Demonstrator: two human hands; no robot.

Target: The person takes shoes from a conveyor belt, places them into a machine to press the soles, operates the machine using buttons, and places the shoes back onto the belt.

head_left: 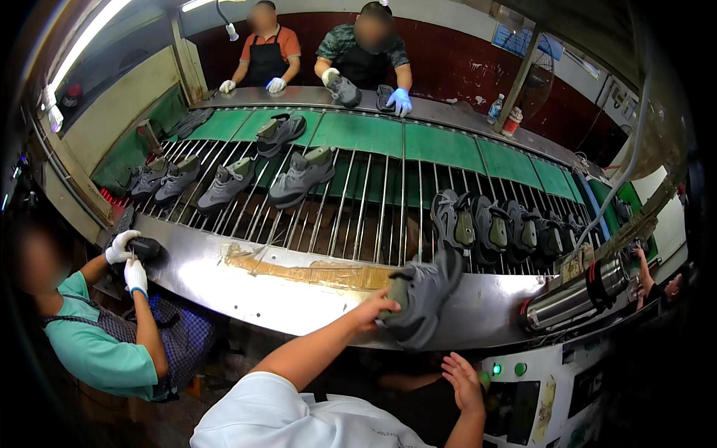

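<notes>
Over the metal ledge of the conveyor, my left hand [376, 308] grips a grey shoe [428, 299] by its heel end, around an olive-green form filling its opening. The shoe's toe points up and away, toward the rods. Lower and to the right, my right hand [464, 382] is raised with its fingers stretched out and nothing in it. It is apart from the shoe, near the white machine [515, 403] with green lit buttons. Beyond the held shoe, a row of similar grey shoes [489, 228] stands on the metal rods.
More grey shoes [302, 179] sit on the left rods. A steel flask [575, 295] lies at the ledge's right end. Co-workers in gloves handle shoes at the far table [455, 119] and at left. A bottle [495, 109] and a cup [512, 122] stand beside a post.
</notes>
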